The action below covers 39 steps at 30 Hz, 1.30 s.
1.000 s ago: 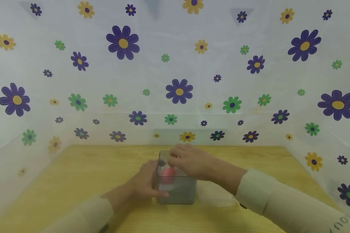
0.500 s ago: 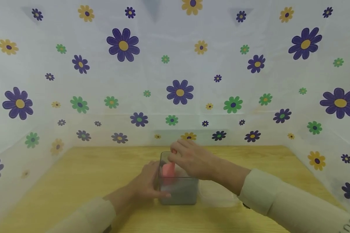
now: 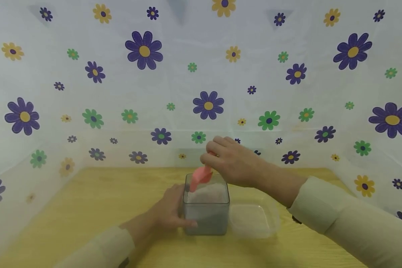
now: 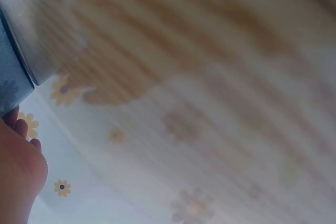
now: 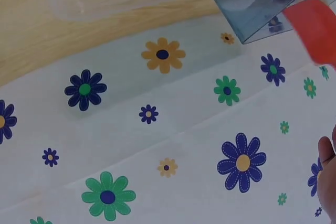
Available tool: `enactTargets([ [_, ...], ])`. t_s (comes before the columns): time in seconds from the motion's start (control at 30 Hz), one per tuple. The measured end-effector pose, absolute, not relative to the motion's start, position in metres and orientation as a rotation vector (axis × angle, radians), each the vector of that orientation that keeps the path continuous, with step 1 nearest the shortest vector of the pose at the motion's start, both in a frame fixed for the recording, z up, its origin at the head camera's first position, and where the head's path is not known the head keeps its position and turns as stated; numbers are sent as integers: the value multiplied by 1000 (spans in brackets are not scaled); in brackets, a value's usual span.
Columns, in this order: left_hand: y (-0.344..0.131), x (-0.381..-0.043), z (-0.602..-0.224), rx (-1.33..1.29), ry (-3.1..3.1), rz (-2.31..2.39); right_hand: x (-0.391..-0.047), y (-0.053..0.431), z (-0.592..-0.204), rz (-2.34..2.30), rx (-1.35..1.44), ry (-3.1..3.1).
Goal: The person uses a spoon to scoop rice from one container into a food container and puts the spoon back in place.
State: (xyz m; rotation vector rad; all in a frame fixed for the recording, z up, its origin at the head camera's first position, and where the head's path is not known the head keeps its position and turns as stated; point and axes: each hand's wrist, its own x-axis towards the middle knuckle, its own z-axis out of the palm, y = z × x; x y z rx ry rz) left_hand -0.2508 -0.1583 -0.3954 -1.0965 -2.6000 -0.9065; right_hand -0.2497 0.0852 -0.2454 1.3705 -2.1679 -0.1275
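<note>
A clear, grey-tinted square canister (image 3: 206, 220) stands on the table in the head view, holding a pale, grainy or powdery fill. My left hand (image 3: 170, 208) grips its left side, thumb across the front wall and fingers behind. The left wrist view shows the canister's corner (image 4: 11, 69) above that hand. Over the open top, my right hand (image 3: 234, 162) holds a coral-pink scoop (image 3: 202, 175) by its handle, the scoop's head tilted down at the rim's back left. From the right wrist, the scoop (image 5: 315, 31) overlaps the canister's edge; its contents are hidden.
Right of the canister sits a low clear plastic tub (image 3: 252, 219), close beside it on the wood-grain table (image 3: 120, 193). A white flower-printed sheet (image 3: 174, 85) rises behind and along both sides.
My right hand has lifted the scoop up out of the canister and slightly right, bringing its tilted head into sight. The left hand stays on the canister.
</note>
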Motion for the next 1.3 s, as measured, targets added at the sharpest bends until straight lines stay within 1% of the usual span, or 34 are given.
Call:
enactTargets([
  [0.2,-159,-249,-395,-952,-2771,-919,-248,88,-234,-155,1358,-2173],
  [0.37,-162,-260,-411,-926,-2792,-886,-246,86,-224,-170,1354,-2231],
  [0.5,-163,-263,-413,-917,-2787,-895,-244,81,-219,-138,1378,-2316],
  [0.67,-164,-260,-411,-944,-2771,-894,-245,73,-238,-152,1439,-2457],
  [0.9,-164,-264,-415,-991,-2722,-861,-249,73,-263,-187,1375,-2613],
  [1.17,-164,-263,-410,-978,-2748,-851,-251,71,-271,-684,1460,-2195],
  [1.3,-164,-264,-409,-993,-2746,-841,-251,70,-276,-789,1531,-2081],
])
